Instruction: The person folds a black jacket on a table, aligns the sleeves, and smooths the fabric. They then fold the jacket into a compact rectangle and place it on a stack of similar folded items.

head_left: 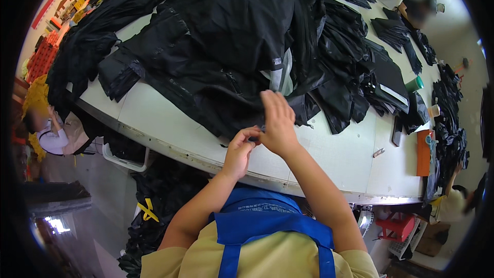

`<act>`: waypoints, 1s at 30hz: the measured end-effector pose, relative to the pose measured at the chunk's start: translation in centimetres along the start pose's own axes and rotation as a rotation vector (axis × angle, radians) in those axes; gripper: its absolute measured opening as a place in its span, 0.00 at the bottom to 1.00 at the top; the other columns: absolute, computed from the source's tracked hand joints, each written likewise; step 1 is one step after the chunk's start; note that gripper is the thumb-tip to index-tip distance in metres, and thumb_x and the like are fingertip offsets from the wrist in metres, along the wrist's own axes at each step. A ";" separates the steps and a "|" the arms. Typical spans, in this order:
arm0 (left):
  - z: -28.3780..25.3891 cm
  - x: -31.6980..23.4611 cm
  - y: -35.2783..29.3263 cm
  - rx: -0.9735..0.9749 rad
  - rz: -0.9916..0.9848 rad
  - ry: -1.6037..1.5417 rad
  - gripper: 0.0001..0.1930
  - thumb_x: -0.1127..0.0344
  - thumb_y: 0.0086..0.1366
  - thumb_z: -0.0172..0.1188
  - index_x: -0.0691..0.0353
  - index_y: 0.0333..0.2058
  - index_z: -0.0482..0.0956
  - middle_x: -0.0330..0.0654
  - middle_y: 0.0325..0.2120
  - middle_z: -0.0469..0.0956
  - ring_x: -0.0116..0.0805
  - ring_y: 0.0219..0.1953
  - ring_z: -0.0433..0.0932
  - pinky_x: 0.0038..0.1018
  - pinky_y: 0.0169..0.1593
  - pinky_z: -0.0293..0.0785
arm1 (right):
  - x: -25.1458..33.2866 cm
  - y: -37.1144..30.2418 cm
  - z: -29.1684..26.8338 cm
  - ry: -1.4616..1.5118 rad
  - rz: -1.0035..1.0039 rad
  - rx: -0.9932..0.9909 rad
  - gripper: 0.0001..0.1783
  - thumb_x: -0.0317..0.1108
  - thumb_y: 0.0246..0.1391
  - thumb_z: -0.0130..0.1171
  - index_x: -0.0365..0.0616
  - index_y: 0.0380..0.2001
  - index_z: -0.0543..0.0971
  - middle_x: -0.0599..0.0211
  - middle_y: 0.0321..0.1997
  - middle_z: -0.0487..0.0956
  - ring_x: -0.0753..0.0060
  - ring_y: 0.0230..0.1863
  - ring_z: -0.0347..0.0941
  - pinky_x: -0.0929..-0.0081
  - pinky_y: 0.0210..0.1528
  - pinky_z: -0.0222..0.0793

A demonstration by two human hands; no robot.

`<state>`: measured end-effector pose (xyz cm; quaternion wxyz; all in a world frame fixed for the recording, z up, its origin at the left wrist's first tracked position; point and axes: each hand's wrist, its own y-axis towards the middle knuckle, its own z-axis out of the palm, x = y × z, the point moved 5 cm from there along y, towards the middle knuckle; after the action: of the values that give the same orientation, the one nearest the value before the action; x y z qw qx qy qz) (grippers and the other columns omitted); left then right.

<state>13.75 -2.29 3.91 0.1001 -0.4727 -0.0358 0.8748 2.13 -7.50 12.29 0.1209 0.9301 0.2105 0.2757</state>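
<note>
Black fabric point(200, 67) lies heaped in loose folds across the middle of the white table point(339, 159), its lowest part close to the surface's near edge, right by the person's hands. I see the left hand point(239, 154) curled with thumb and forefinger drawn close, the right hand's point(279, 127) fingers stretched out, but can't tell whether either grips anything. Near the surface's right end, a phone point(397, 132) lies beside an orange box point(423, 153).

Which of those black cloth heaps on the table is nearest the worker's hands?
The big middle heap: its near edge lies by the left hand and right hand. The left heap and right heap lie farther away.
</note>
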 end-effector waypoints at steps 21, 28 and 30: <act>-7.4 4.4 8.7 -0.008 0.351 0.964 0.35 0.50 0.63 0.56 0.59 0.64 0.59 0.52 0.60 0.65 0.51 0.63 0.63 0.37 0.65 0.58 | -3.9 -8.1 -7.0 0.345 0.034 0.218 0.32 0.20 0.30 0.60 0.45 0.47 0.78 0.59 0.30 0.75 0.54 0.33 0.68 0.64 0.41 0.66; 0.8 3.1 -1.9 0.227 0.551 1.317 0.33 0.49 0.63 0.56 0.59 0.62 0.62 0.49 0.61 0.64 0.46 0.63 0.62 0.38 0.66 0.56 | -3.2 -11.5 -4.8 0.230 0.025 0.426 0.24 0.23 0.39 0.58 0.48 0.45 0.79 0.62 0.31 0.76 0.57 0.35 0.73 0.62 0.45 0.67; 0.5 1.1 -2.3 0.292 0.606 1.416 0.33 0.48 0.63 0.56 0.59 0.62 0.63 0.48 0.61 0.64 0.45 0.63 0.62 0.38 0.67 0.55 | -3.6 -11.7 -5.5 0.103 -0.004 0.499 0.22 0.24 0.39 0.60 0.50 0.42 0.80 0.66 0.29 0.76 0.59 0.33 0.74 0.62 0.46 0.68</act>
<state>13.10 0.17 3.62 -0.0828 -0.8892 0.2824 0.3503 -7.54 1.74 11.12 -0.1227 0.9155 0.2798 0.2618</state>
